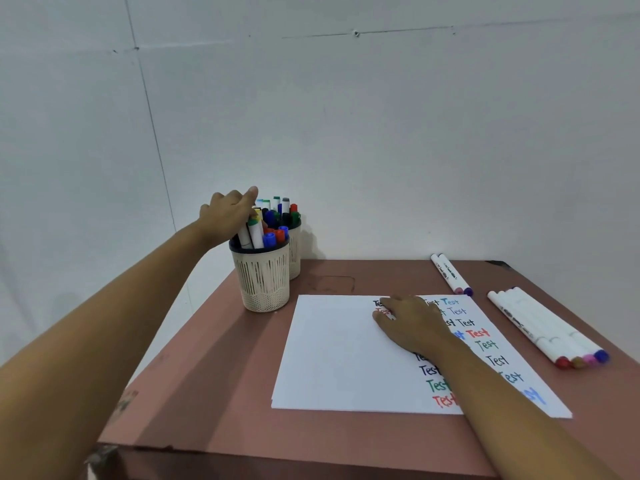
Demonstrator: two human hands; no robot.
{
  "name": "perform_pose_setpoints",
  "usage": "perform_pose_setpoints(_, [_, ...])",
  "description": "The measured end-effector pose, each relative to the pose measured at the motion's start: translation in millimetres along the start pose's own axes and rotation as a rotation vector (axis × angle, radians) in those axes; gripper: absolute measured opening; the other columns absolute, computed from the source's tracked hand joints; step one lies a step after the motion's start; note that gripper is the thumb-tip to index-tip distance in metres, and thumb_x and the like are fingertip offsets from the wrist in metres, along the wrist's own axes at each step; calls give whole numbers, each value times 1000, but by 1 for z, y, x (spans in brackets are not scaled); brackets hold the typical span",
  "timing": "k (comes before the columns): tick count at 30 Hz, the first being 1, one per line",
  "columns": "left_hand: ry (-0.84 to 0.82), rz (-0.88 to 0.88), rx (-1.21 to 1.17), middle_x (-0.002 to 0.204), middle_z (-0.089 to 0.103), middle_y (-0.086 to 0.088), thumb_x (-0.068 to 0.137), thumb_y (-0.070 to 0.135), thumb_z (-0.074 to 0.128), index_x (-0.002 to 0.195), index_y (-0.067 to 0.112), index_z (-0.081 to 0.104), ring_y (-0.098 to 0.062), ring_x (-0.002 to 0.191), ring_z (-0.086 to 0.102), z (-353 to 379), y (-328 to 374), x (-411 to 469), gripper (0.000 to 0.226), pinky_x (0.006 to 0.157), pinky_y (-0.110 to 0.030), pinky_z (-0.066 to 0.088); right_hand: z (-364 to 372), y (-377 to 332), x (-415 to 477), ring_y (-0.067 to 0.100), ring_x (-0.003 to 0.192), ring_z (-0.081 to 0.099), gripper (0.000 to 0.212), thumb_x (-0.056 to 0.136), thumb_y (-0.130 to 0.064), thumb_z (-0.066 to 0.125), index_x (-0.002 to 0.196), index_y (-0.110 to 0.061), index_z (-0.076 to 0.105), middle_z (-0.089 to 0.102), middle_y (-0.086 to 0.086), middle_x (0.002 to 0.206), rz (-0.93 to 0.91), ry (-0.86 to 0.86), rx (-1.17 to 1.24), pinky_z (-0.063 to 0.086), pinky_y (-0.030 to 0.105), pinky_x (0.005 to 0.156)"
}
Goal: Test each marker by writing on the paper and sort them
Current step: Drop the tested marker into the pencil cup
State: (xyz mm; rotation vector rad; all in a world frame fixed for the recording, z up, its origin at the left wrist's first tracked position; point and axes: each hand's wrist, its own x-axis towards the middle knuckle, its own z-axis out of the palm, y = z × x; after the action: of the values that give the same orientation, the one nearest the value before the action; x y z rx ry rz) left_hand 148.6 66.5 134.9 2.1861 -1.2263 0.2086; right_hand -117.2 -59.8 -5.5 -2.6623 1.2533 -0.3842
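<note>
A white sheet of paper [332,355] lies on the brown table, its right half covered with "Test" written in several colours. My right hand [412,323] rests flat on the paper, fingers spread. Two beige mesh cups stand at the table's back left: the near cup [265,278] holds several markers, the far cup [295,251] behind it holds more. My left hand [228,213] reaches over the near cup, its fingers curled around the top of a white marker [255,232] with a green cap. Whether the grip is closed is partly hidden.
Two white markers [450,273] lie side by side at the back right of the table [214,393]. Several more white markers [547,327] with coloured caps lie in a row at the right edge. A white wall stands close behind.
</note>
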Motion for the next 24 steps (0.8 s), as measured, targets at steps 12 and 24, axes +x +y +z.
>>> perform_pose_setpoints(12, [165,444,-217,96,58,-7,86,43,36,99,14,71,-28,94,55,51,75,-55,47,86,-38,44,-15,-5,-3,25,96,59,29,97,-28,41,94,-13,65,63,4,96,100,111,168,46,35,86])
perform_pose_setpoints(24, [-275,270,46,121,51,3,95,33,42,114,30,61,-17,116,50,153,44,-89,27,97,-35,38,-46,40,18,27,107,57,42,89,3,42,128,-6,53,58,11,120,232,323,-205,47,37,85])
